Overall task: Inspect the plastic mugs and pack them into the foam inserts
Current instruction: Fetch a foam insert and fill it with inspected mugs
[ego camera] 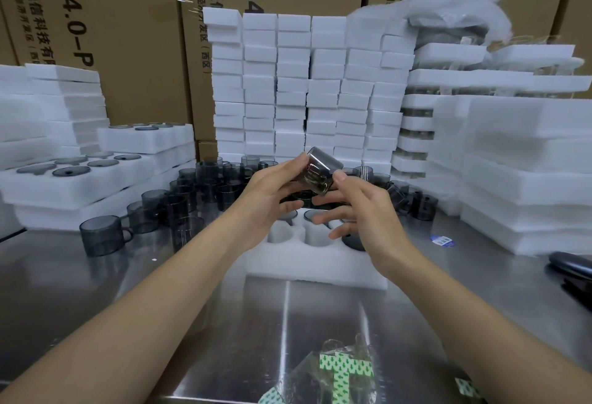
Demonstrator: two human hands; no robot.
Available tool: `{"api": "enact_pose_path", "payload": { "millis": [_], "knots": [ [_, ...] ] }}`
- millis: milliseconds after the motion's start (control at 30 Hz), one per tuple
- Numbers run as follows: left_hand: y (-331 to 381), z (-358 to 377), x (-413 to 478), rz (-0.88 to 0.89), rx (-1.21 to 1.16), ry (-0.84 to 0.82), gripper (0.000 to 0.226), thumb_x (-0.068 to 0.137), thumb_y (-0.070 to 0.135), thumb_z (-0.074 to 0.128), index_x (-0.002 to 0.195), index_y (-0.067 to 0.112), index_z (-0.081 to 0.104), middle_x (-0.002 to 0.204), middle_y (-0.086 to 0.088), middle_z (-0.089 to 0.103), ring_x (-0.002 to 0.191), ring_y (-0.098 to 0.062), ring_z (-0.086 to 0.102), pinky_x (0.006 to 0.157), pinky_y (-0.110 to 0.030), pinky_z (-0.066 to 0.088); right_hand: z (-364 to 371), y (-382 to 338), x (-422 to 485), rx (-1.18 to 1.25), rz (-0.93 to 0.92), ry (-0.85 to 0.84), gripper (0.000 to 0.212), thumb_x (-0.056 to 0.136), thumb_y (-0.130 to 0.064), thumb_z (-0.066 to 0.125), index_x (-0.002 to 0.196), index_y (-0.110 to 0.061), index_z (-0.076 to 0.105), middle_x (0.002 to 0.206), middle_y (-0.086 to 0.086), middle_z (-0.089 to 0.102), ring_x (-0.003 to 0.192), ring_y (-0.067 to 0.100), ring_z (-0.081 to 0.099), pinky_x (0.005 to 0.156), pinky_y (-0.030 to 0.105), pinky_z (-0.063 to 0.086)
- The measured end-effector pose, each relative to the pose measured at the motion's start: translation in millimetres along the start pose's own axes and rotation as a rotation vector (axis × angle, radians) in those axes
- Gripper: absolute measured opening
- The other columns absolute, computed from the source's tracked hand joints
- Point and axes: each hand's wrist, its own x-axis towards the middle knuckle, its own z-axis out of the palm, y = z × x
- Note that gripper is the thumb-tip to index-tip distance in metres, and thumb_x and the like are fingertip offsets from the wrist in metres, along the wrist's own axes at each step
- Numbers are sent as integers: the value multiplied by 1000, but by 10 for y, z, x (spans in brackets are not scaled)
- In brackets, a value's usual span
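Note:
A smoky grey plastic mug (320, 170) is held tilted above the white foam insert (315, 264) at the table's middle. My left hand (272, 192) grips the mug from the left, thumb on its upper side. My right hand (355, 208) pinches its right edge with the thumb, the other fingers spread below it. The insert has round pockets; one at the right holds a dark mug (352, 242), and two at the back show mug rims. Several loose grey mugs (205, 186) crowd the table behind the insert, and one mug (102, 234) stands alone at the left.
Filled foam inserts (80, 179) are stacked at the left, foam slabs (525, 179) at the right, and a wall of foam blocks (307, 89) stands before cardboard boxes. A dark device (573, 267) lies at the right edge. Green-patterned plastic wrapping (342, 371) lies near the front.

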Motion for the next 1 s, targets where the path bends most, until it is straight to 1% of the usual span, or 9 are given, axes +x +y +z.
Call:
{"api": "enact_pose_path", "payload": {
  "millis": [67,167,300,433,533,633,800,900,1000],
  "knots": [
    [-11,4,2,4,14,16,50,92,73,67,120,33,80,125,2,79,119,-10,71,96,-41,45,8,4,-9,-5,-2,-3,37,107,-48,58,122,-16,71,104,5,82,87,30,81,59,35,59],
    [-30,14,-1,11,34,51,52,89,76,69,115,33,82,122,2,80,115,-8,73,93,-41,43,17,18,-18,27,-25,-22,37,102,-35,70,136,-27,55,107,5,81,90,29,81,61,38,60],
    [-28,11,0,-3,16,74,63,78,84,73,110,31,84,120,-2,80,110,-9,74,87,-37,45,42,4,-27,-21,-57,-15,40,99,-24,76,126,-38,50,103,4,81,85,26,81,60,33,60],
    [-19,11,-2,-19,-3,24,63,87,82,63,120,31,81,125,2,78,117,-8,72,94,-39,45,32,-5,-18,-7,-14,-8,27,103,-39,68,125,-26,64,99,2,82,82,27,81,57,32,59],
    [-11,0,-5,-3,-10,-4,64,85,79,68,124,30,79,128,1,77,119,-10,70,98,-41,45,22,-5,-5,-24,26,-3,41,104,-57,58,113,-20,75,98,4,82,83,28,81,57,30,60],
    [-9,-13,-5,12,6,-20,64,88,74,68,129,25,77,130,-5,76,119,-13,70,101,-43,45,19,9,7,-18,37,2,51,101,-65,55,100,-19,77,94,10,82,80,29,81,54,28,58],
    [-6,-13,-6,26,54,-40,50,93,68,63,124,31,79,129,2,77,117,-9,70,97,-41,44,23,5,37,2,74,8,73,99,-71,49,104,-3,74,86,16,81,73,26,79,52,26,55],
    [-14,-11,-1,59,96,-16,47,96,64,65,124,29,79,127,0,78,114,-10,72,94,-39,46,21,13,40,-7,87,12,76,104,-69,43,104,0,74,81,17,79,69,25,77,52,25,54],
    [-39,6,4,83,172,88,45,90,66,70,114,29,82,113,0,82,105,-12,76,87,-36,49,0,26,56,-79,58,79,73,108,-65,38,96,-3,76,73,14,78,64,23,74,52,24,51]
  ]
}}
